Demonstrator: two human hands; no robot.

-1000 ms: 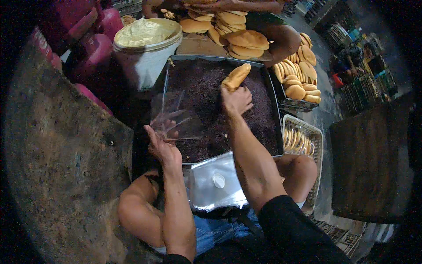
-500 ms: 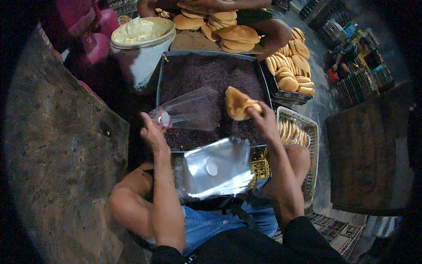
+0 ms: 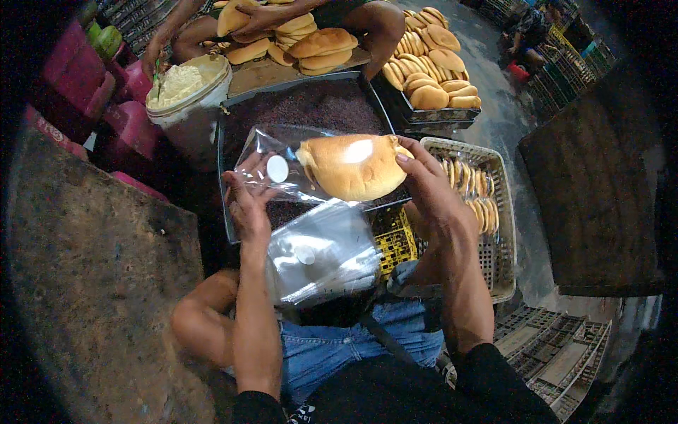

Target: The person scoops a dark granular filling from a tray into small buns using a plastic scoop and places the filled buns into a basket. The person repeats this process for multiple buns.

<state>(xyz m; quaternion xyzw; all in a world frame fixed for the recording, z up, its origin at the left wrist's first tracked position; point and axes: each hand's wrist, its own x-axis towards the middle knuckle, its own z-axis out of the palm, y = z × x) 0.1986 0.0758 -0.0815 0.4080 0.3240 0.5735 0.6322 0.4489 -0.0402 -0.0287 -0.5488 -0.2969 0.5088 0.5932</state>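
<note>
My right hand (image 3: 432, 185) grips a golden filled bun (image 3: 351, 166) and holds it at the mouth of a clear plastic bag (image 3: 272, 161). My left hand (image 3: 248, 200) pinches that bag by its near edge and holds it up over a dark tray of chocolate sprinkles (image 3: 304, 106). A stack of more clear bags (image 3: 321, 254) lies on my lap just below both hands.
A white tub of cream (image 3: 185, 88) stands left of the tray. Another person (image 3: 261, 18) sits beyond it with piled buns (image 3: 314, 46). More buns fill a dark tray (image 3: 431, 78) at the right, and a white basket (image 3: 487, 205) holds packed buns. A yellow crate (image 3: 394, 237) sits under my right wrist.
My right hand lifted the bun off the sprinkles tray and brought it toward me to the bag's opening. My left hand raised the bag to meet it.
</note>
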